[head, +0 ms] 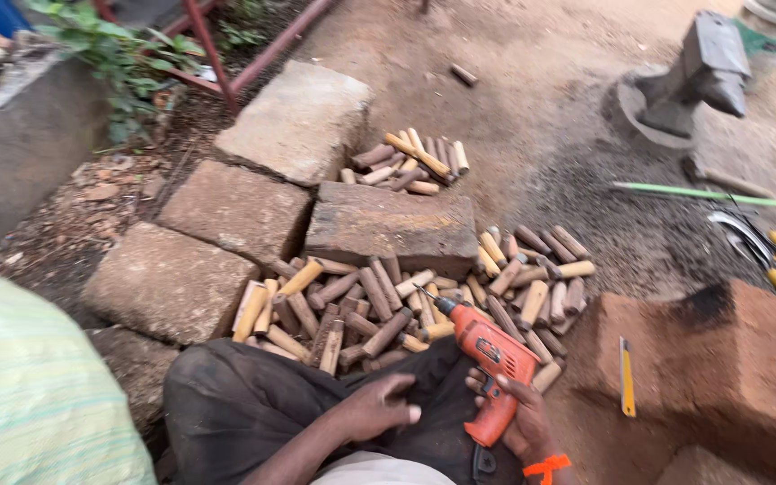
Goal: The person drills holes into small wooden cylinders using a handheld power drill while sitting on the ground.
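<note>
My right hand grips an orange electric drill by its handle, the bit pointing up-left toward a pile of short wooden handles on the ground. My left hand rests on my dark trouser leg, fingers loosely curled and holding nothing. An orange band circles my right wrist. The wooden pieces lie in front of my knee, against a stone block.
Several laterite stone blocks lie at left. A second small pile of wooden handles sits behind the block. An anvil stands far right, with a green rod, sickle blades and a yellow knife nearby.
</note>
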